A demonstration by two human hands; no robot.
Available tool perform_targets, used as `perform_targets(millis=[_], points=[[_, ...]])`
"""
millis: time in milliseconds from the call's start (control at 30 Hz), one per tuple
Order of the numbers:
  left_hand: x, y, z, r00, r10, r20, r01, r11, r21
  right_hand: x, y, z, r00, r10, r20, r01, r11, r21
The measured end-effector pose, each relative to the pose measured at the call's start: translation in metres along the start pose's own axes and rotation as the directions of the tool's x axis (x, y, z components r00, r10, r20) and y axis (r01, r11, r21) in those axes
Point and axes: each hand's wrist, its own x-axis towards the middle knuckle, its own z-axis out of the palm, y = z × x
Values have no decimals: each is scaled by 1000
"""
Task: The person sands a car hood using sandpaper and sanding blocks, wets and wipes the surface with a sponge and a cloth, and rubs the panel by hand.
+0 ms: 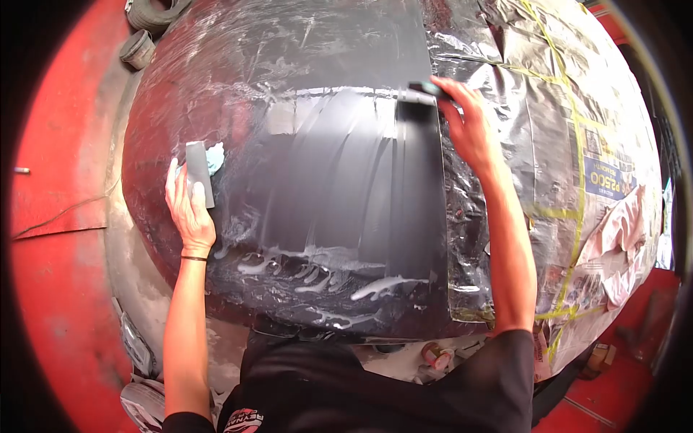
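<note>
A dark car panel fills the middle, wet, with whitish suds near its lower edge and clean stripes across its centre. My left hand is closed around a grey flat block and a light green, crumpled cloth or sponge, over the panel's left side. At the upper right my right hand grips a dark, thin tool, blurred, at the panel's border with the plastic. The tool's lower edge is too blurred to make out.
Plastic and paper sheeting with yellow tape covers the right side. A small bucket and a tire stand at the upper left. Red floor lies at the left. A can is below the panel.
</note>
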Motion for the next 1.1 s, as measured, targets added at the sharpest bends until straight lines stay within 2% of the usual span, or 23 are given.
perform_targets(millis=[67,200,333,367,433,467,500,567,667,700,733,800,867,933,1000,1033,1100], points=[[0,1,-1,1000,-11,11,11,1000,5,38,26,24,989,-142,-35,141,990,-28],[-2,-1,2,998,-62,-7,61,997,-44,72,46,44,997,-76,19,76,997,3],[-5,-8,2,997,-78,5,78,995,-60,46,35,39,998,-55,20,55,999,-1],[-6,-9,2,997,-79,10,80,995,-54,29,24,33,993,-115,-10,115,993,-38],[-5,-11,3,997,-76,7,77,996,-44,-21,-9,19,995,-95,-14,95,995,7],[-5,-11,2,997,-72,6,72,996,-47,-48,-35,2,997,-60,57,58,998,27],[-3,-10,3,998,-66,2,66,997,-50,-77,-59,-8,997,-36,72,37,999,-19],[-7,-22,8,998,-62,10,63,993,-95,-131,-102,-28,997,24,75,-25,1000,11],[8,7,-1,996,-41,80,34,995,93,-187,-155,-50,988,127,91,-130,991,24],[13,23,-2,997,-65,51,62,996,65,-201,-167,-54,979,196,62,-199,979,45],[22,47,0,999,41,-19,-40,997,59,-216,-178,-57,962,270,40,-273,960,69],[45,108,-4,967,218,129,-198,968,-151,-241,-189,-58,932,333,-145,-332,943,36],[52,168,26,900,421,111,-408,904,-125,-267,-196,-54,879,369,-303,-383,924,15],[52,214,56,814,533,232,-529,845,-82,-288,-202,-50,861,351,-368,-395,917,-51],[38,250,84,726,643,243,-652,756,-53,-309,-202,-43,862,340,-375,-384,922,-49],[26,265,88,674,666,319,-691,721,-46,-318,-202,-39,864,336,-376,-380,924,-50],[-6,283,90,644,679,351,-682,718,-138,-332,-198,-29,854,346,-388,-387,921,-31]])
